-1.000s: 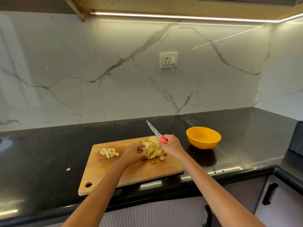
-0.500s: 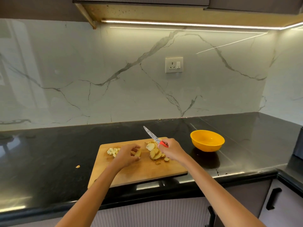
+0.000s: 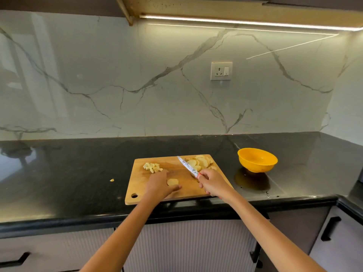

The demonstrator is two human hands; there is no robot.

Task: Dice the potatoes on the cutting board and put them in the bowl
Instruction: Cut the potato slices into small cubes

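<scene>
Potato slice [image 3: 172, 181] pinned by left hand [image 3: 160, 186] near board's [image 3: 137, 185] front edge; right hand [image 3: 213, 183] grips knife [image 3: 187, 166], poised to dice.

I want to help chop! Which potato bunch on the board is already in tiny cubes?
The small diced pile at the board's far left corner. The heap by the knife blade and the single piece under the left hand are round slices.
</scene>
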